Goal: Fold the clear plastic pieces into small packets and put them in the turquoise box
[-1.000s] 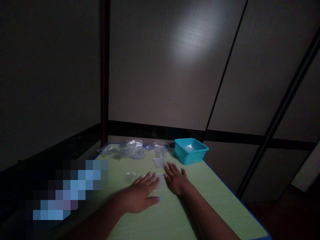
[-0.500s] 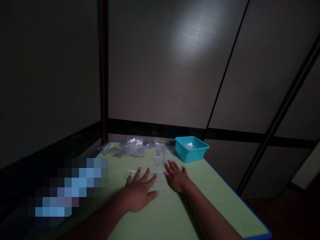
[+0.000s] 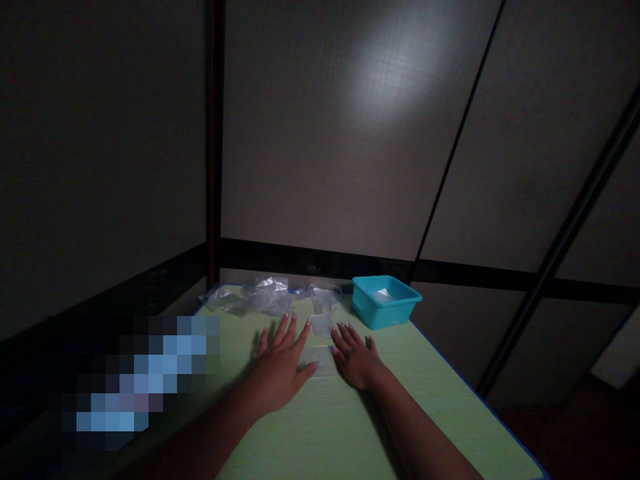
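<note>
A clear plastic bag [image 3: 323, 363] lies flat on the light green table [image 3: 300, 443], between my two hands. My left hand [image 3: 280, 370] is spread with its palm down, its thumb over the bag's left part. Fingers outstretched, my right hand [image 3: 357, 360] rests palm down at the bag's right edge. Just beyond the fingertips is a small folded clear plastic piece [image 3: 321, 325]. Neither hand grips anything.
Crumpled clear plastic bags [image 3: 267, 297] are heaped along the table's far edge, with another crumpled clear bag [image 3: 324, 295] to their right. A turquoise basin [image 3: 385, 313] with some clear plastic inside stands at the back right. Dark panels [image 3: 320, 153] rise behind the table.
My left hand has slid forward, its fingertips now near the small folded piece. My right hand has stayed nearly in place. The view has shifted slightly.
</note>
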Tool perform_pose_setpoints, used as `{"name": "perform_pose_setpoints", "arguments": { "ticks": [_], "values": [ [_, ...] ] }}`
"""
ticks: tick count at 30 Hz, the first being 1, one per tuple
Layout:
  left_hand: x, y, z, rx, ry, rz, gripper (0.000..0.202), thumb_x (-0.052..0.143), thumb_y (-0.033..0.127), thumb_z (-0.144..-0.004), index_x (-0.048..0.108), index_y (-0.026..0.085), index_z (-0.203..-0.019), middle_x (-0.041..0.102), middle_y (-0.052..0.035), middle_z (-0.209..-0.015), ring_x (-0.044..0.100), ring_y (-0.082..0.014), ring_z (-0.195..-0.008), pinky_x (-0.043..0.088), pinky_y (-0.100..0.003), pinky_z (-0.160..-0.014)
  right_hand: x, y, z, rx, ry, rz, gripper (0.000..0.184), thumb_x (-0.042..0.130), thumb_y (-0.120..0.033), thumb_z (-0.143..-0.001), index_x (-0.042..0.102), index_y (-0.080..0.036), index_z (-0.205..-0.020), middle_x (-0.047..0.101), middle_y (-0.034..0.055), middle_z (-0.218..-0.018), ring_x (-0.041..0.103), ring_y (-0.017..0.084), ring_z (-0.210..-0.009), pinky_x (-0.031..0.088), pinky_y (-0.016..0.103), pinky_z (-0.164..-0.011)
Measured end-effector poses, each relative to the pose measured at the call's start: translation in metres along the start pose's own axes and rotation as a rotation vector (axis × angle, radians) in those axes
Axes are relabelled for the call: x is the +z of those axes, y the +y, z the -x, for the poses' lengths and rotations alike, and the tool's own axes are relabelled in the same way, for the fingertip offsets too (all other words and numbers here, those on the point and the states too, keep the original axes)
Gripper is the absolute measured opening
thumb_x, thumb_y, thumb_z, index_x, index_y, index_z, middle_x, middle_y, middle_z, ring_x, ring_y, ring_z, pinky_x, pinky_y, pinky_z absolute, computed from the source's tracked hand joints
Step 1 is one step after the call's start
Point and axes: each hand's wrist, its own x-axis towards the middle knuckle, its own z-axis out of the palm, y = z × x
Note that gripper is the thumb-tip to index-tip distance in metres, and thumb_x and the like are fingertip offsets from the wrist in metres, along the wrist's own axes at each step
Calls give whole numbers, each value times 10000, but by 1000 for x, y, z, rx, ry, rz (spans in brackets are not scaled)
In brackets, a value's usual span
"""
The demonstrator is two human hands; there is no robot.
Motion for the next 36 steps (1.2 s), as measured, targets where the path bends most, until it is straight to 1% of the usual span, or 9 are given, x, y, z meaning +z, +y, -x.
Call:
{"name": "perform_pose_setpoints", "arguments": {
  "ticks": [4,6,8,14,21,26,31,33,36],
  "values": [
    [-3,0,4,287,-217,141,639,245,600,-854,74,310,-1395,37,-29,-1469,15,-215,-1343,100,-503,-1048,-1,0,1,-2,-7,17,545,79,-484,-890,69,-297,-1401,15,-2,-1475,-36,209,-1342,44,577,-1004],
    [-2,-2,5,330,-299,167,626,219,611,-855,109,310,-1392,76,-34,-1466,62,-216,-1342,105,-504,-1048,-1,0,1,1,-12,21,547,71,-488,-888,60,-299,-1401,7,-5,-1476,-44,206,-1342,46,575,-1005],
    [-1,-5,5,332,-325,172,618,209,621,-852,137,320,-1387,89,-35,-1464,79,-227,-1340,98,-524,-1042,0,0,1,7,-16,22,546,65,-489,-888,55,-303,-1401,0,-9,-1476,-49,203,-1342,45,572,-1006],
    [-2,-6,5,295,-343,175,604,217,631,-845,136,357,-1378,75,-17,-1466,40,-256,-1338,71,-565,-1025,1,1,0,19,-18,21,539,68,-491,-889,46,-316,-1399,-2,-15,-1476,-51,202,-1341,42,570,-1008],
    [-4,-4,6,170,-331,151,600,262,624,-835,152,377,-1370,70,-25,-1465,-10,-301,-1328,73,-599,-1001,-3,-2,2,22,-31,15,541,89,-491,-892,46,-308,-1400,-8,-6,-1476,-58,208,-1340,43,570,-1007],
    [-2,-6,6,33,-291,124,598,225,639,-831,194,372,-1365,77,-36,-1464,2,-327,-1323,70,-608,-992,-4,-2,2,18,-39,13,539,83,-490,-894,28,-309,-1399,-16,-7,-1476,-62,205,-1340,41,568,-1009],
    [2,-7,3,-88,-237,109,657,219,677,-806,224,338,-1368,85,-84,-1462,4,-366,-1312,97,-583,-1000,-3,-1,2,15,-27,-2,543,71,-498,-893,49,-305,-1399,-7,-3,-1476,-58,206,-1341,33,575,-1004],
    [2,-8,2,-86,-200,113,664,234,665,-812,223,313,-1375,82,-96,-1464,0,-358,-1315,119,-561,-1008,-3,-1,2,19,-24,-24,539,67,-494,-895,47,-306,-1399,-15,-7,-1476,-55,201,-1341,33,570,-1007],
    [-1,-8,0,4,-144,114,629,312,608,-826,241,304,-1372,94,-83,-1469,4,-307,-1331,123,-523,-1028,-6,-1,2,50,-7,-65,525,77,-478,-902,31,-313,-1397,-32,-5,-1477,-45,201,-1343,42,560,-1008]
  ]
}}
